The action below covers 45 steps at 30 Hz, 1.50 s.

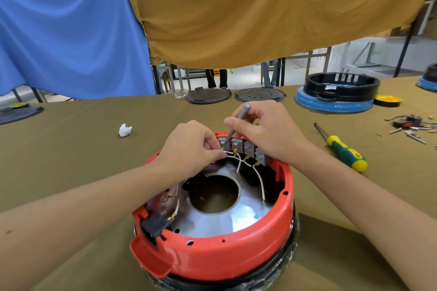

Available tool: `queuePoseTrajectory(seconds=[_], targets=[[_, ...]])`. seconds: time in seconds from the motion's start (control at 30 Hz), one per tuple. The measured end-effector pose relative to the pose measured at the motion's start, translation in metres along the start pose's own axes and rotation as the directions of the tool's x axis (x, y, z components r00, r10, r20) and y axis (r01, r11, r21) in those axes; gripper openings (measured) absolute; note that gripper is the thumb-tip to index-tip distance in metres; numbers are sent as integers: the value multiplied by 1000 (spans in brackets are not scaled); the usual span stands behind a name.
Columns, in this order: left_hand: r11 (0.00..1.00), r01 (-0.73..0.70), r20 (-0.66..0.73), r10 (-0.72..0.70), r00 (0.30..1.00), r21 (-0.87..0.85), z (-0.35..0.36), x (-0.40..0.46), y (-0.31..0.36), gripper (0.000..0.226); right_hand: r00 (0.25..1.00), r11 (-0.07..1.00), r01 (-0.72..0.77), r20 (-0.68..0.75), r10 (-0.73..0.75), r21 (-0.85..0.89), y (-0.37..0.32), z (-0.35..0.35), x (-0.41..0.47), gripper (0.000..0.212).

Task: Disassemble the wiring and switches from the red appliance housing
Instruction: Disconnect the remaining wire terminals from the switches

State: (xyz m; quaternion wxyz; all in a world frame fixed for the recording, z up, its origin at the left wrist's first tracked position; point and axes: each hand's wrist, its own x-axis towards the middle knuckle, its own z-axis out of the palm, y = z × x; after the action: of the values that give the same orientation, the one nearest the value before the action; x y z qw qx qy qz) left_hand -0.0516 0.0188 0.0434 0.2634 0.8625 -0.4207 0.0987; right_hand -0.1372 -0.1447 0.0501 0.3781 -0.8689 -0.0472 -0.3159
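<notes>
The red appliance housing [236,257] lies upside down on the table in front of me, its shiny metal plate [236,217] exposed. Several grey switches [248,149] sit in a row at its far rim, with white wires [260,182] running from their terminals. My left hand [189,149] pinches a white wire at the leftmost switch. My right hand [262,130] grips a thin grey tool [236,123], its tip down at the leftmost switch. A black socket [156,227] sits at the housing's near left rim.
A green-and-yellow screwdriver [343,151] lies to the right. Loose removed switches and wires [411,125] lie at far right. A black and blue housing [338,94], two dark round lids [236,95] and a white scrap [124,130] rest further back on the olive cloth.
</notes>
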Motion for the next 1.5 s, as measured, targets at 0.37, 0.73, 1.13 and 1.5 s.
queuePoseTrajectory(seconds=[0.37,0.73,1.13,1.5], targets=[[1000,8,0,-8,1000,-15,0,0,0,32,998,996,53,50,-49,-75,-1,-1,1,18],[1000,11,0,-11,1000,-8,0,0,1,30,995,990,-94,34,91,104,8,2,6,21],[1000,6,4,-6,1000,-7,-1,-2,1,29,984,964,-176,40,172,197,17,5,9,24],[1000,3,12,-3,1000,1,-4,-1,1,27,982,954,-190,43,185,231,21,7,11,23]])
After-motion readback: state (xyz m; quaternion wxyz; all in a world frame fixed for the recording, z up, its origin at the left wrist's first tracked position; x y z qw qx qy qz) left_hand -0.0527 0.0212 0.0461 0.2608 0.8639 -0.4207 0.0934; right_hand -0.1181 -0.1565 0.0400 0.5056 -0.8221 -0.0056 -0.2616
